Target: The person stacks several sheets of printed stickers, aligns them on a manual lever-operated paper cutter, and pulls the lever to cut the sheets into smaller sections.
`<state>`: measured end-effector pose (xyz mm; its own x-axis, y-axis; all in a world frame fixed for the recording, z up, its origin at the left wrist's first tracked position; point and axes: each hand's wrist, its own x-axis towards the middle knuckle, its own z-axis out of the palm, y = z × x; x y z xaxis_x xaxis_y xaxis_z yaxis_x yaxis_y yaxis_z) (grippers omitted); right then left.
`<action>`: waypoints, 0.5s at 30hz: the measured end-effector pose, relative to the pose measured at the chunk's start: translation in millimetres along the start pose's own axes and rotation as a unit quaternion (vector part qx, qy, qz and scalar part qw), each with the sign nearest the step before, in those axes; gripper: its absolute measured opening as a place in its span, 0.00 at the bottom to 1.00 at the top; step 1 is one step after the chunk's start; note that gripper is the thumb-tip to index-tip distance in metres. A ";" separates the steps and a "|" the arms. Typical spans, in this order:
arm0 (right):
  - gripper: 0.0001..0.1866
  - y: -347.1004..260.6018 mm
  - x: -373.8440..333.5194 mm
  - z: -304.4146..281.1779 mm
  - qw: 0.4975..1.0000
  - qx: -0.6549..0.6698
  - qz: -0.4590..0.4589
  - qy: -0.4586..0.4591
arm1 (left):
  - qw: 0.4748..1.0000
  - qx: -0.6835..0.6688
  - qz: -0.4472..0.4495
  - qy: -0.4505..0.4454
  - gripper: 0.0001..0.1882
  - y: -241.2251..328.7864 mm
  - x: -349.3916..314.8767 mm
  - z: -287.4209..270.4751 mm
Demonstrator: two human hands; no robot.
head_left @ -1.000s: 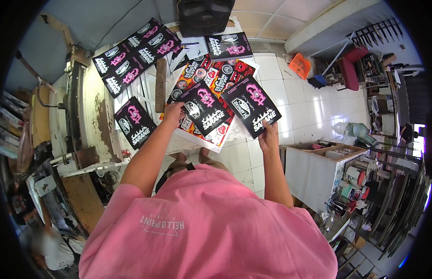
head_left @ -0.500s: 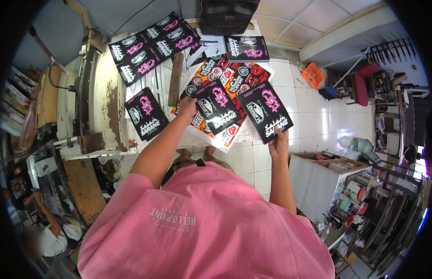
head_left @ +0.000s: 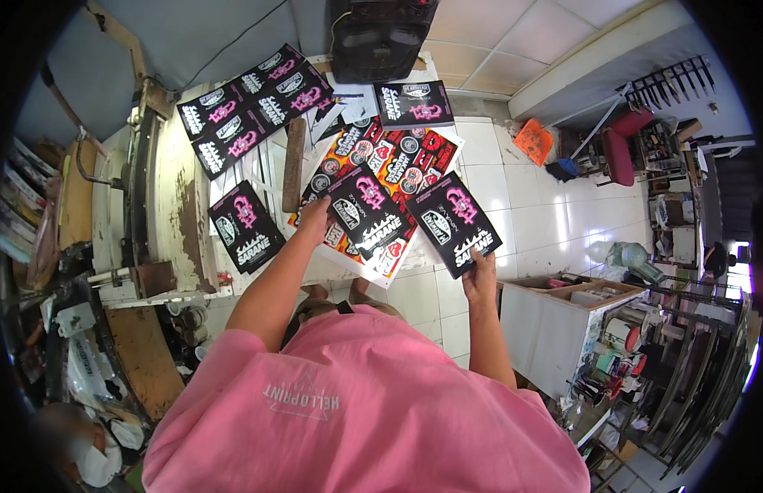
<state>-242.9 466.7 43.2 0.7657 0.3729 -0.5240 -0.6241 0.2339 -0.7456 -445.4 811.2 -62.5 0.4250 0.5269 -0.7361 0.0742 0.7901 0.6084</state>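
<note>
Right hand (head_left: 478,275) pinches the near edge of a thin, light, bendy black printed sheet (head_left: 454,223); left hand (head_left: 316,220) presses a similar sheet (head_left: 367,209) on the counter (head_left: 180,197).

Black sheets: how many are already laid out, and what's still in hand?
Laid out: a row of black sheets at the table's far left, one more at the far edge, one near the left. In hand: the right hand holds a sheet; the left hand rests on the stack. Left: that stack.

Fingertips of the right hand (head_left: 478,275) (behind black sheet (head_left: 453,222)) — palm hidden too
</note>
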 end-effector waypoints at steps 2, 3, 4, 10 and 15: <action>0.31 3.6 1.1 -1.6 1.000 0.023 -0.007 0.005 | 1.000 0.000 0.000 -0.005 0.11 -0.4 2.3 -3.9; 0.30 4.3 0.7 -3.5 1.000 0.026 -0.009 0.009 | 1.000 0.002 -0.001 -0.011 0.11 -0.3 2.7 -3.2; 0.30 5.9 0.8 -4.6 1.000 0.024 -0.011 0.011 | 1.000 0.001 0.010 -0.019 0.11 -0.9 2.4 -3.0; 0.26 22.4 24.0 -0.5 0.999 0.048 -0.015 0.017 | 0.998 0.046 0.043 -0.020 0.10 1.1 6.6 -25.6; 0.22 50.4 58.1 10.3 0.998 0.061 -0.005 0.017 | 0.996 0.071 0.038 0.025 0.12 -0.1 2.7 -38.9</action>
<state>-231.5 509.4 -20.6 0.7761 0.3393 -0.5315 -0.6284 0.3460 -0.6968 -479.3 824.7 -76.1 0.3893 0.6005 -0.6985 0.1727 0.6973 0.6957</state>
